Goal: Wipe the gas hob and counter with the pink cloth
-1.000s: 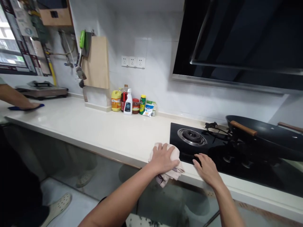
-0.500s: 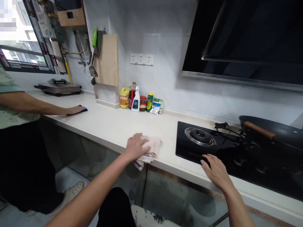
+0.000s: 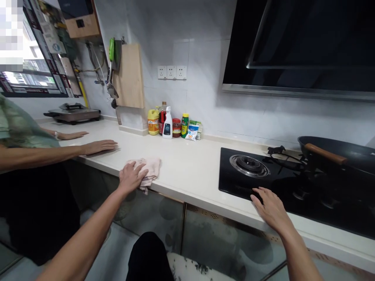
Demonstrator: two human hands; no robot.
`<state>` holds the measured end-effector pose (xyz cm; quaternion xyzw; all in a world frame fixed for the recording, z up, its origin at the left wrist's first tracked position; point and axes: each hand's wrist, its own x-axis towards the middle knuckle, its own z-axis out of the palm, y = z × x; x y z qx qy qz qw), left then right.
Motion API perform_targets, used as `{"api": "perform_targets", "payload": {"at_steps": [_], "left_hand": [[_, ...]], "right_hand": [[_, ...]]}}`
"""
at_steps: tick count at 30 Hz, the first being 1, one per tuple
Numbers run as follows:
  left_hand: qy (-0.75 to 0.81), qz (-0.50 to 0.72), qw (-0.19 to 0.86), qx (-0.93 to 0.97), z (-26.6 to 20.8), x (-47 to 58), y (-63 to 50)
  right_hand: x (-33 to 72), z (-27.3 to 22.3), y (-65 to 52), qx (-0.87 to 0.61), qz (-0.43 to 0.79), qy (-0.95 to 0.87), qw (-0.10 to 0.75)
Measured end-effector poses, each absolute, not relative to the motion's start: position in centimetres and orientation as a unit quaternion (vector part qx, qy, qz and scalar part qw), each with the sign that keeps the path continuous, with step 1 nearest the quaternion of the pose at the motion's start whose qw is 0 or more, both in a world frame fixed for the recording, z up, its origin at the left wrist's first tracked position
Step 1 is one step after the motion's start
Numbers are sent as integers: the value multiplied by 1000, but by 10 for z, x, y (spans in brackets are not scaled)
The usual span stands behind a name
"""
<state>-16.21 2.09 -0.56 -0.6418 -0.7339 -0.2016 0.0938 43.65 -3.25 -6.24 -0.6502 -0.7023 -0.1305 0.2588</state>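
Observation:
My left hand presses on a pale pink cloth near the front edge of the white countertop, its fingers bent over the cloth's left side. A corner of the cloth hangs over the edge. My right hand rests with fingers spread and nothing in them at the front edge of the black gas hob, partly on the counter.
At the left, another person's hands lie flat on the counter. Along the wall stand a white spray bottle, a yellow jug and several other containers. A wok sits on the hob's right side, below the range hood.
My left hand has slid the cloth leftward along the counter's front edge. My right hand stays by the hob. The other person's hand came forward, and the dark blue cloth under it no longer shows.

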Motion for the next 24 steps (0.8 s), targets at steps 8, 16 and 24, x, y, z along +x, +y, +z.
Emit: {"api": "perform_targets", "payload": {"at_steps": [8,16,24], "left_hand": [[-621,-295,145,-712,-54,-71,-22],[-444,-262,153,-843,-46,45,-53],[-316,-287,228,-875,-73,187,-70]], "right_hand": [[433,-55,-38,-643,-136,-709,256],[435,-56,-38,-647,-117,-707,261],[442,-39,-46,-660,66,-667,339]]}}
